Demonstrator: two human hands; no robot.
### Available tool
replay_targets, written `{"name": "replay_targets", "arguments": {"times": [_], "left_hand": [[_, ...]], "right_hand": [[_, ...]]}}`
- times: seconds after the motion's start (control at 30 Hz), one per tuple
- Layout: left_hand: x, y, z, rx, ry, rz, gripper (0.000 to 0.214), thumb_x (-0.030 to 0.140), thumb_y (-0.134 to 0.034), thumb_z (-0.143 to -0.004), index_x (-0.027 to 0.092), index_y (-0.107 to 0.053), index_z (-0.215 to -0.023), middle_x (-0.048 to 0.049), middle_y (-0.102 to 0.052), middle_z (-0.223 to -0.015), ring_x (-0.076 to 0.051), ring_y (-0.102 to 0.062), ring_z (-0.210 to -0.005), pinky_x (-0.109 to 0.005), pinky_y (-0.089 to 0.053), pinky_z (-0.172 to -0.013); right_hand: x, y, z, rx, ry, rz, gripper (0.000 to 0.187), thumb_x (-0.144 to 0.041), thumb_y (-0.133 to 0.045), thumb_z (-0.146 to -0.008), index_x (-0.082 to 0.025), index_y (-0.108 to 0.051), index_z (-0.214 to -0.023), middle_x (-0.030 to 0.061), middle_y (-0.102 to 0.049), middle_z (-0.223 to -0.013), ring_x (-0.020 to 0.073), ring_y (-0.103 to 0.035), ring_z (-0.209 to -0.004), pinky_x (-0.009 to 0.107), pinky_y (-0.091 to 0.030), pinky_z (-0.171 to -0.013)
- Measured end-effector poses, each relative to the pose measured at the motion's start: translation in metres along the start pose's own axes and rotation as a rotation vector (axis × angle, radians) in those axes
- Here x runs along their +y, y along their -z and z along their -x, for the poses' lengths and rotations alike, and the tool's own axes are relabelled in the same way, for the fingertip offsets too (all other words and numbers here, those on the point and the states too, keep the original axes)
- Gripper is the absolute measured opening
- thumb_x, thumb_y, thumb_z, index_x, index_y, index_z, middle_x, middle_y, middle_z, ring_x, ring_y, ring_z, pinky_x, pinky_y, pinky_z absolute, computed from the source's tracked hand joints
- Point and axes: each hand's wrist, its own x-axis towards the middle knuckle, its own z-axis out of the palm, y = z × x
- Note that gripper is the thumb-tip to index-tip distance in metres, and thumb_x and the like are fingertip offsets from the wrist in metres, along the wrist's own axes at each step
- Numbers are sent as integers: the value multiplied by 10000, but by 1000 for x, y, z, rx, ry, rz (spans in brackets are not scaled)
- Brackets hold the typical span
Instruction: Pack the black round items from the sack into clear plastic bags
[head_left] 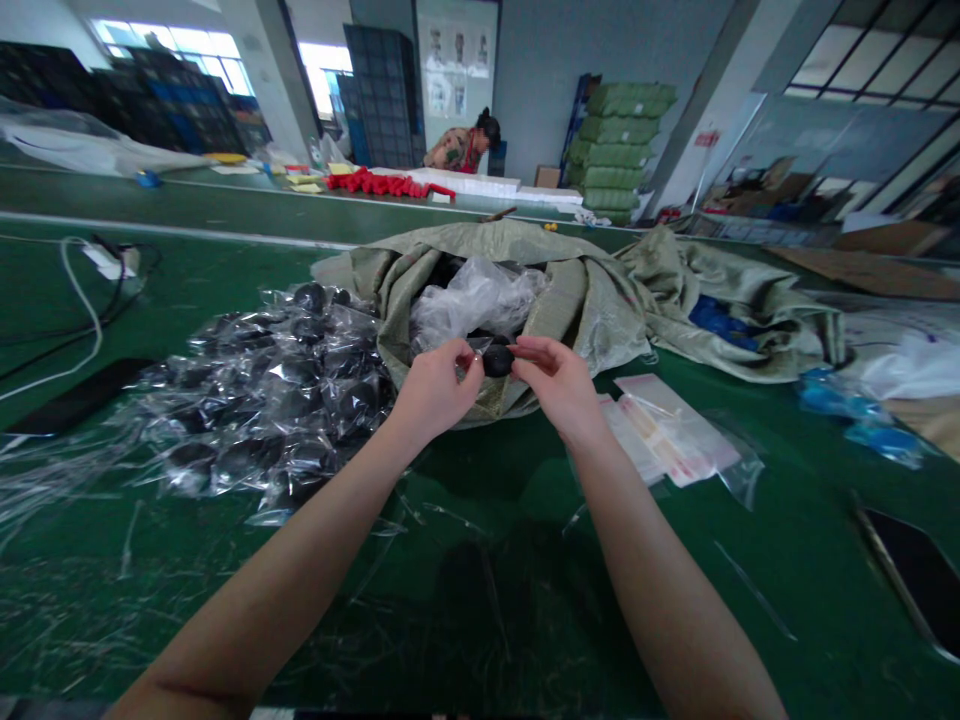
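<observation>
At the far left of the green worktop (750,560), a white cable (81,318) and a black cable (112,290) in loose loops, with a flat black slab, perhaps a phone (79,395), just beside them. Right of these, a wide heap of black round items in clear plastic bags (262,400), spread over the worktop and touching a green woven sack (592,300). Next to the heap, the left hand (433,390), almost closed, its fingers (469,358) pinched on thin clear film at the left side of a black rounded object (498,360). This object held in the middle, between both hands, just above a fold of the sack. Then the right hand (559,385), also almost closed, its fingertips (529,350) pressed on the right side of the object. Inside the open sack, crumpled clear plastic (472,305) over more dark shapes. Further right, flat clear bags with red-and-white printed slips (667,430) on the worktop, and loose blue plastic (847,405) near the right edge. In the near right corner, a second dark slab (911,580). Far beyond, a co-worker (461,145) behind a row of red items (386,183), with stacked green sacks (615,145) to the right.
</observation>
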Motion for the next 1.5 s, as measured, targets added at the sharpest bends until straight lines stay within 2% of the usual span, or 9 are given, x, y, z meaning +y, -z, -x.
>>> {"name": "replay_targets", "arguments": {"times": [0.17,0.3,0.5,0.67,0.9,1.17,1.5], "left_hand": [[2,1,1,4,2,27,215,330,-491,-869,171,-634,-846,-21,-686,-795,-124,-556,-585,-257,-413,-625],[4,-1,2,-3,3,50,208,336,-497,-863,175,-623,-828,-7,-677,-770,-112,-537,-543,-253,-403,-597],[9,-5,5,27,17,9,225,335,-495,-857,177,-640,-787,-24,-683,-756,-144,-585,-630,-260,-422,-641],[15,-4,8,24,79,-24,244,333,-499,-842,181,-647,-722,-24,-680,-701,-155,-589,-622,-272,-425,-640],[24,6,9,57,151,-31,209,313,-523,-791,186,-624,-659,-39,-672,-672,-180,-608,-648,-282,-436,-640],[35,24,16,97,174,-59,223,298,-524,-785,187,-613,-614,-49,-647,-626,-191,-592,-641,-290,-447,-640],[53,45,34,106,127,-99,221,304,-511,-790,190,-618,-634,-59,-643,-651,-204,-596,-659,-310,-452,-670]], "right_hand": [[3,1,-2,58,-23,-33,251,-191,-632,-736,-159,-677,-981,78,-755,-986,198,-718,-931,391,-575,-886],[5,1,-2,95,-33,32,188,-194,-630,-740,-162,-707,-908,63,-761,-899,191,-728,-825,376,-595,-826],[1,0,1,164,-46,181,156,-270,-620,-767,-163,-722,-817,48,-732,-698,201,-713,-668,350,-593,-711],[-10,2,7,216,42,439,225,-341,-587,-812,-164,-724,-792,69,-741,-734,206,-703,-710,339,-559,-734],[-45,-1,16,234,149,743,182,-289,-590,-795,-179,-717,-726,67,-733,-730,220,-690,-720,350,-515,-771],[-78,-2,29,289,150,776,185,-284,-586,-779,-171,-725,-734,81,-736,-750,233,-692,-743,346,-513,-777],[-93,-8,48,207,198,807,178,-273,-585,-767,-175,-726,-720,72,-731,-741,224,-686,-737,334,-504,-775]]}}
